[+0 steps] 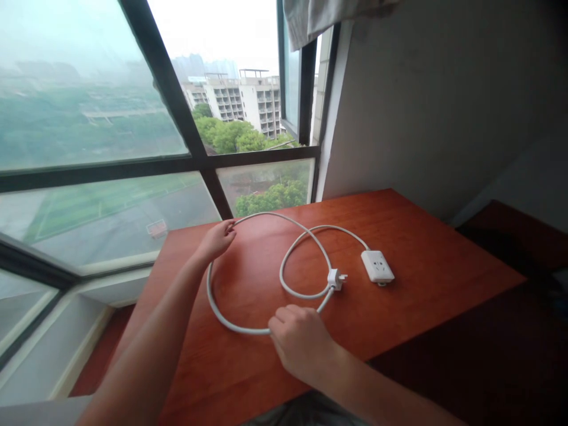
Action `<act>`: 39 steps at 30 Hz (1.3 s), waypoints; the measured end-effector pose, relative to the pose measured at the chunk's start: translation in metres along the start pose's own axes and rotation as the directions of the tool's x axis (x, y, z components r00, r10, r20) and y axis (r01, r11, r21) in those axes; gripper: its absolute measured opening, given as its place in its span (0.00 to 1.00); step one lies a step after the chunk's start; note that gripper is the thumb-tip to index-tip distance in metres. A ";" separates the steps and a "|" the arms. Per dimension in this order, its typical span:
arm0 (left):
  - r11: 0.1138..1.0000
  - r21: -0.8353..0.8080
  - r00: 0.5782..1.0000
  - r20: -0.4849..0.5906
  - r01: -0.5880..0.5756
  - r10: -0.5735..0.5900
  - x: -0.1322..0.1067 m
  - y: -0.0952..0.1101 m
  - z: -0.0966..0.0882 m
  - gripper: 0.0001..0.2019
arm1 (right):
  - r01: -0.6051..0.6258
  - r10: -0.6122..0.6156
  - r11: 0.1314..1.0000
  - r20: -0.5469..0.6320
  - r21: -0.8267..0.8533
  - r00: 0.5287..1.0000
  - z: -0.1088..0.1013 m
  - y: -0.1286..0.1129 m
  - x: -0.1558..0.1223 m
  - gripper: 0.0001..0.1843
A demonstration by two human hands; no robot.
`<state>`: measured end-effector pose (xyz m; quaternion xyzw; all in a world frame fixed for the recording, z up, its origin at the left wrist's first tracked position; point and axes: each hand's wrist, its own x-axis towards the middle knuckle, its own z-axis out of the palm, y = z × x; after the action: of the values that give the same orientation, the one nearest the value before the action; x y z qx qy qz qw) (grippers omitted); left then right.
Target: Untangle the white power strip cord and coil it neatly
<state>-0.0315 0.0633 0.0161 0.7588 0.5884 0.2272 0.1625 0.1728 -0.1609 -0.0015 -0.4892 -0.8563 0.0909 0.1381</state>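
Observation:
A white extension cord (239, 329) lies in two loops on the reddish-brown table. My left hand (217, 239) pinches the cord at the far left of the larger loop. At the near side of that loop, my right hand (299, 337) has its fingers curled round the cord. The cord's white plug (336, 279) rests where the loops meet, its metal prongs pointing right. Farther right sits the white socket block (377, 266), socket holes facing up, joined to the smaller loop.
The wooden table (426, 254) reaches up to the window (257, 157) and the grey wall (421, 106). One pane stands open at the upper right, with a curtain (319, 18) hanging above. A dark area lies beyond the table's right edge.

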 end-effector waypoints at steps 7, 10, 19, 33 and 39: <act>0.970 0.125 0.978 0.043 -0.206 0.202 -0.031 0.024 0.019 0.16 | 0.054 -0.060 0.997 0.091 0.064 0.994 0.033 -0.028 0.042 0.08; 0.941 0.054 0.924 0.216 -0.333 0.315 -0.062 0.057 0.021 0.13 | 0.124 -0.140 0.972 0.068 0.198 0.988 0.012 -0.028 0.026 0.09; 0.881 0.300 0.884 0.407 -0.365 0.228 -0.146 0.144 0.065 0.21 | -0.359 0.400 0.917 -0.421 0.175 0.814 -0.056 0.146 -0.051 0.14; 0.877 0.033 0.833 0.330 -0.479 0.443 -0.130 0.144 0.075 0.08 | -0.547 0.547 0.822 -0.486 0.158 0.682 -0.009 0.262 -0.038 0.19; 0.910 -0.267 0.788 0.459 -0.318 0.410 -0.147 0.114 0.003 0.06 | -0.595 0.557 0.799 -0.482 0.087 0.677 -0.012 0.275 -0.010 0.19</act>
<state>0.0336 -0.1075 0.0493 0.8733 0.3446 0.0983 0.3302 0.4046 -0.0308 -0.0718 -0.7452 -0.5983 -0.0287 0.2930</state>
